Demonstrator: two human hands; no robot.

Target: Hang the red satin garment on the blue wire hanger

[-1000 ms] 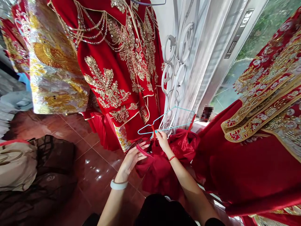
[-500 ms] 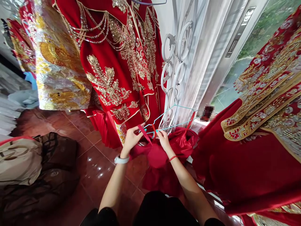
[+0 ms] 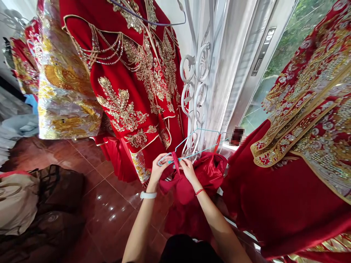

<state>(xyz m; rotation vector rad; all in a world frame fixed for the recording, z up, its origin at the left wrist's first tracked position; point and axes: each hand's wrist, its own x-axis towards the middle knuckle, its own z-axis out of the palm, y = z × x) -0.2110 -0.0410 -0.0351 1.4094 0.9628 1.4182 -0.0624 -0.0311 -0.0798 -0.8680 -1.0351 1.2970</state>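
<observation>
A light blue wire clothes hanger [image 3: 196, 146] hangs tilted in front of a white scrollwork rack, and its left end reaches my left hand [image 3: 160, 170]. That hand's fingers curl around the hanger's left arm. My right hand [image 3: 189, 170] pinches a narrow red strap [image 3: 175, 162] against the hanger's lower bar. Below both hands bunches a red satin garment [image 3: 201, 179], with a second strap [image 3: 217, 143] looped up over the hanger's right arm.
Red robes with gold embroidery [image 3: 131, 84] hang close ahead, and another [image 3: 296, 157] fills the right. A white scrollwork metal rack [image 3: 199, 73] stands before a curtained window. Brown tile floor [image 3: 109, 204] lies below, with dark and beige bags [image 3: 35, 204] at left.
The hanger has swung up and left, and my hands have come closer together on it. The red strap that lay loose in my left hand now hangs between my hands at the hanger.
</observation>
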